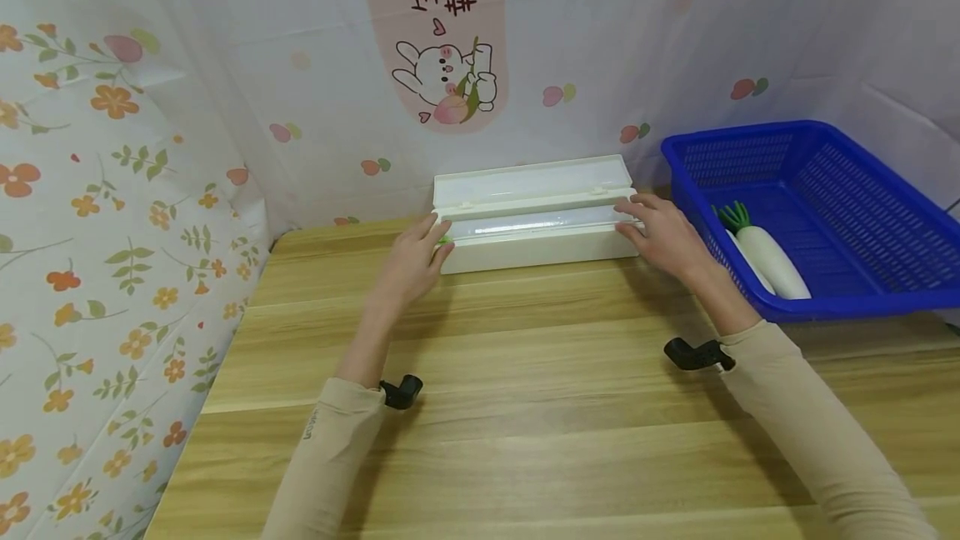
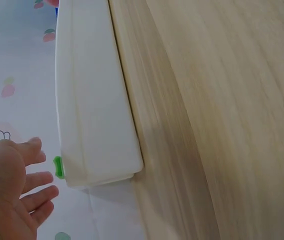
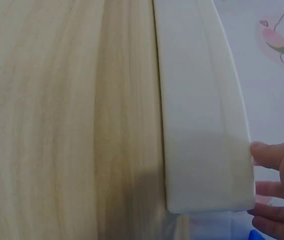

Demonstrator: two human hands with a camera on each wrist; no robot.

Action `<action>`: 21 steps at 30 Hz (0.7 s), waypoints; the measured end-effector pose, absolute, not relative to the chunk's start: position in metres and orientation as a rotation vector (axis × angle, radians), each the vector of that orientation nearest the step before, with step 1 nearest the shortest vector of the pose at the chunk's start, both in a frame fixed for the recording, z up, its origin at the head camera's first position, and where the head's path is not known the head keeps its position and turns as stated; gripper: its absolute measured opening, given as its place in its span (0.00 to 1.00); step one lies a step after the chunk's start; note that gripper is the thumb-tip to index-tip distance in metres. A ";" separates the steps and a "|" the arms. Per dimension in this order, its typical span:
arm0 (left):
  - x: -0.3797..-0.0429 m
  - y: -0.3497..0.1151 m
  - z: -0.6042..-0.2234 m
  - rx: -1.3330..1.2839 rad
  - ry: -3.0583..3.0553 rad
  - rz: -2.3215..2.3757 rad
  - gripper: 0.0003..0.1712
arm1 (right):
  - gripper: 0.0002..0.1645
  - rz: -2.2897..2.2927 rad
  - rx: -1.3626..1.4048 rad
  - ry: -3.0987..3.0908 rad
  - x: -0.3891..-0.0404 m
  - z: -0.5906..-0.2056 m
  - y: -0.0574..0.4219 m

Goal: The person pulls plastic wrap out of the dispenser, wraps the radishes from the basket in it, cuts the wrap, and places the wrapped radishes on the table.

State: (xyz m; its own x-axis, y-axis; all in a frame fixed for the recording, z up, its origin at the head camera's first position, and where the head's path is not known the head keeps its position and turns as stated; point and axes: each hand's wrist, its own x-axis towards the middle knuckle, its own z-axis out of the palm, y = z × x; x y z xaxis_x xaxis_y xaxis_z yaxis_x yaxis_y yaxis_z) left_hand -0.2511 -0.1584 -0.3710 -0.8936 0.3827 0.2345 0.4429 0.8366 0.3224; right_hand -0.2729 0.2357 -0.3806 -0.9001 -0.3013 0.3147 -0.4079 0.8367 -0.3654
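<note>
A long white cling film dispenser [image 1: 540, 250] lies along the back of the table with its lid [image 1: 532, 180] raised. Inside shows a shiny roll of cling film [image 1: 540, 222]. My left hand [image 1: 414, 261] is at the dispenser's left end, fingers spread loosely beside a small green slider [image 2: 59, 167]; a gap shows between them and the box in the left wrist view. My right hand [image 1: 663, 233] is at the right end, with its thumb [image 3: 268, 154] against the upper front edge and the other fingers extended around the end corner.
A blue plastic basket [image 1: 873, 302] stands at the right, holding white radishes [image 1: 772, 261] with green tops. Behind the dispenser hangs a patterned cloth [image 1: 300, 40]. Another floral cloth [image 1: 97, 290] runs along the left table edge. The wooden table [image 1: 540, 407] extends in front.
</note>
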 end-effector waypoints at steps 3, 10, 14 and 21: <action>-0.254 -0.153 -0.373 -0.674 -2.797 -0.577 0.24 | 0.20 0.638 0.561 -2.739 -0.274 -0.385 0.236; -0.261 -0.149 -0.382 -0.734 -2.674 -0.584 0.16 | 0.15 0.624 0.595 -2.677 -0.276 -0.390 0.237; -0.263 -0.149 -0.386 -0.738 -2.647 -0.601 0.11 | 0.12 0.631 0.595 -2.622 -0.278 -0.393 0.237; -0.264 -0.148 -0.389 -0.712 -2.633 -0.644 0.11 | 0.07 0.636 0.593 -2.504 -0.280 -0.396 0.236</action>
